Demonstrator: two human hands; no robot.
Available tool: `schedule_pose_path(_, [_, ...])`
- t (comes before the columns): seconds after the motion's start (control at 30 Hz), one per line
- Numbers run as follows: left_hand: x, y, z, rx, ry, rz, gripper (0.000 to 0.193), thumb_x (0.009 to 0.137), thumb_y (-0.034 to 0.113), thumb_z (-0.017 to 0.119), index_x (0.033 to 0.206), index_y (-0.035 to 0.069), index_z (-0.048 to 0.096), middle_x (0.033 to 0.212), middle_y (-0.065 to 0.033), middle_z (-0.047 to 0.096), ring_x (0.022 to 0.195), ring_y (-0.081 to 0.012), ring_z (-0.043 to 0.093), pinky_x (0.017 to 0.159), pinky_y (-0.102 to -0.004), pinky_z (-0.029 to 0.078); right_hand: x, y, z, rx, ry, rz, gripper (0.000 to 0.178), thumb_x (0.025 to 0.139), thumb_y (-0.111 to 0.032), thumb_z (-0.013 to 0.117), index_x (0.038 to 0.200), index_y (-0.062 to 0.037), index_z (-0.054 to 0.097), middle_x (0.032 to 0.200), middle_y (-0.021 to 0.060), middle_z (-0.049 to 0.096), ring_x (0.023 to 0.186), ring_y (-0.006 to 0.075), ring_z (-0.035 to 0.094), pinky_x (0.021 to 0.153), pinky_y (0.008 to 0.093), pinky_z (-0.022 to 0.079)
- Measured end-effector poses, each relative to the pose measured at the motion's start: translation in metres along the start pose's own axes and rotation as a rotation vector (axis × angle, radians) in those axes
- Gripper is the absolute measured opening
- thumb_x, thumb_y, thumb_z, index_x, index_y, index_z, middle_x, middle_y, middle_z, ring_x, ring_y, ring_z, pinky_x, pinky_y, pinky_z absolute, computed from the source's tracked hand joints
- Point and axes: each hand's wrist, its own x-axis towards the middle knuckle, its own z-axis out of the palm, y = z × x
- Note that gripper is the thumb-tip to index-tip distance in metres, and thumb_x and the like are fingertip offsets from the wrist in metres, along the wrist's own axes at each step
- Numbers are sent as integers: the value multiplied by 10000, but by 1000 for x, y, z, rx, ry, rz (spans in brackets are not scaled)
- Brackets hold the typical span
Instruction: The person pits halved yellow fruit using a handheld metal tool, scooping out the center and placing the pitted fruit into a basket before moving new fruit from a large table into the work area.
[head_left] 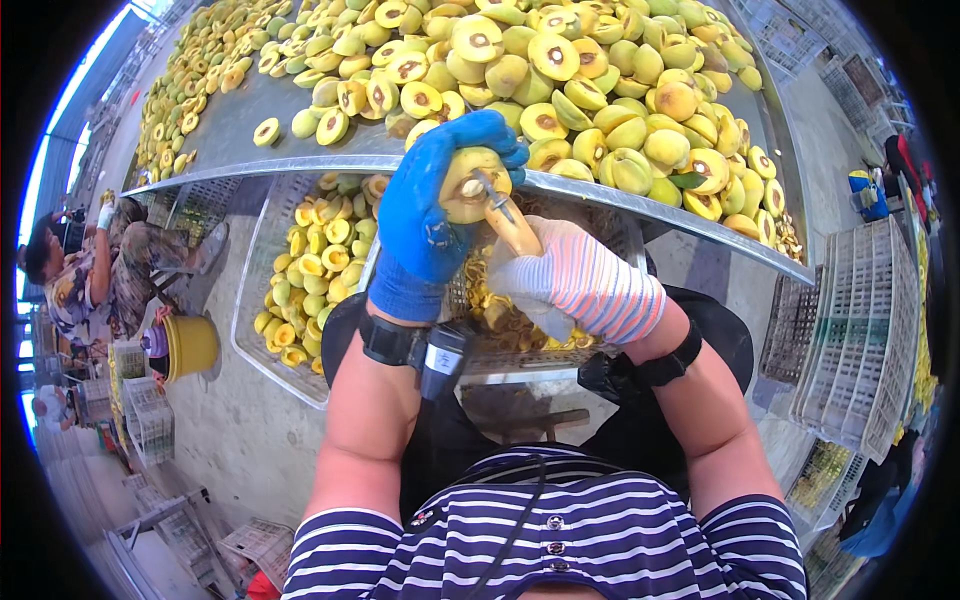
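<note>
My left hand (425, 205), in a blue coated glove, is closed around a yellow peach half (464, 211), its cut face and pale pit turned toward me. In a striped knit glove, my right hand (585, 280) grips the wooden handle of a pitting knife (515, 232). The knife's short metal tip rests at the cut face beside the pit. Both hands are just in front of the near edge of a metal table (340, 163). Halved peaches (620, 120) are heaped on that table, several with pits showing.
Below the table edge, a pale crate (240, 330) at left holds pitted peach halves (310, 270); scraps (500, 315) lie under my hands. A yellow bucket (190, 347) and another person (90, 265) are at far left. Plastic crates (850, 330) stand at right.
</note>
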Motion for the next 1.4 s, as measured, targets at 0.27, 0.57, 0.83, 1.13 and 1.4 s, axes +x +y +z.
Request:
schedule_pose_path(0.27, [7,5,28,191,260,-232,375,967,317,542,966,-33,678,825,-107,685,717,-155,646,676,-268,529,-3,11,3,142,-42,52,255,819,-176,680,997,-16,590,707,26,582,569,101,539,515,251,431])
schedule_pose_path(0.57, [11,2,26,221,111,-424,359,930,304,579,923,-40,683,778,-94,670,685,-152,632,647,-268,513,-3,22,0,265,-98,69,243,785,-153,713,978,-24,639,783,27,625,673,115,580,603,267,462])
schedule_pose_path(0.83, [10,-2,21,359,-195,-522,383,940,312,550,973,-60,631,810,-157,671,700,-247,664,664,-359,547,-5,37,-1,35,-55,98,198,773,-192,704,873,-25,666,704,27,629,627,103,573,574,261,450])
schedule_pose_path(1.13, [4,-33,9,-425,-159,-582,529,973,443,449,1075,-48,616,970,-212,661,841,-326,669,762,-441,565,-12,45,-18,129,-116,96,266,774,-225,721,958,-55,631,765,6,597,670,96,563,598,245,447])
schedule_pose_path(1.4, [-30,11,-28,-121,88,-79,545,1020,401,342,1223,-71,524,1112,-234,631,1042,-359,624,926,-456,508,-31,46,-43,-727,64,53,330,780,-279,687,926,2,595,713,127,621,612,208,619,547,317,470])
